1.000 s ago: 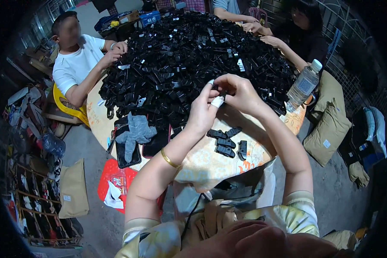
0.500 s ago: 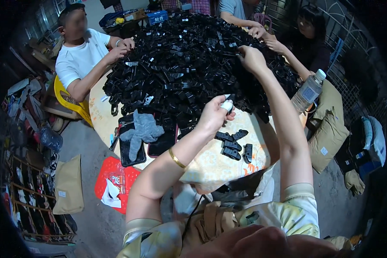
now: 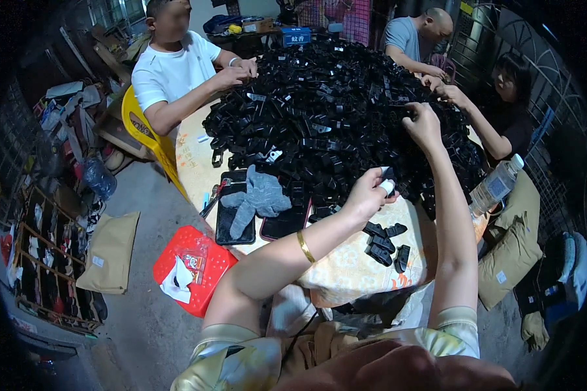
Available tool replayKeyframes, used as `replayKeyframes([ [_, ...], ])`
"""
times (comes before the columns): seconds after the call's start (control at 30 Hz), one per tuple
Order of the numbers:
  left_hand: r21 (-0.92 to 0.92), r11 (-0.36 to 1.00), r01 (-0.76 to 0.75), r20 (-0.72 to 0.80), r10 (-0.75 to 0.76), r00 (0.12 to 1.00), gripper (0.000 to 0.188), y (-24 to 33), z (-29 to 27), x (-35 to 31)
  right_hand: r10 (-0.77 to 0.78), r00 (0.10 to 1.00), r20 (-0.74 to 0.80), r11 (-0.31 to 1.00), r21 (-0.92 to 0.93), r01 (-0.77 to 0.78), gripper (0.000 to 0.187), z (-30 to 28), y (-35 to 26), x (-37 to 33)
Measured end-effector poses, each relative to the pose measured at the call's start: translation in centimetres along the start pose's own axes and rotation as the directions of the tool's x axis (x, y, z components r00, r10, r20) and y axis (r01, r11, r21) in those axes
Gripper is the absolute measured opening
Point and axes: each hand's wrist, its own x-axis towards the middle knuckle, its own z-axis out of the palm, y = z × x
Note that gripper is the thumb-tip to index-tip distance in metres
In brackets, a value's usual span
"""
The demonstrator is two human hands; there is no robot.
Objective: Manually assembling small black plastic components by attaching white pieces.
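My left hand is closed at the near edge of a large heap of black plastic parts. A dark piece, apparently a small black plastic part, is between its fingertips; a white wrapping shows at one finger. My right hand reaches over the heap's right side, thumb and forefinger parted; any part between them is lost against the black. Just below my left hand, several black clip-like pieces lie apart on the patterned round table.
A grey glove lies across dark phone-like slabs left of my left forearm. A water bottle stands at the table's right edge. A red stool is at lower left. Three people work around the heap; tan sacks lie right.
The view has swung left, so the table appears farther right. My left hand stays closed at the heap's near edge; my right hand remains over its right side.
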Motion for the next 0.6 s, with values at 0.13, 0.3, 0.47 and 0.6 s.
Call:
replayKeyframes([
  [0.13,-0.17,0.985,-0.031,-0.03,0.026,0.999,0.028,0.8,-0.3,0.1,0.105,0.957,0.272,0.699,0.664,-0.265,0.029,-3.9,-2.0,-4.4],
  [0.3,-0.395,0.918,-0.034,0.042,0.055,0.998,0.027,1.1,-1.3,0.2,-0.161,0.94,0.299,0.378,0.899,-0.221,0.031,-7.8,-5.1,-9.4],
  [0.47,-0.343,0.935,0.096,0.158,-0.044,0.987,0.024,1.4,-2.1,0.5,-0.347,0.935,0.077,0.61,0.775,0.163,0.028,-8.0,-5.0,-10.4],
  [0.6,-0.239,0.944,0.228,0.152,-0.195,0.969,0.022,1.2,-2.8,0.6,-0.442,0.896,0.039,0.621,0.734,0.275,0.028,-8.0,-4.6,-11.2],
])
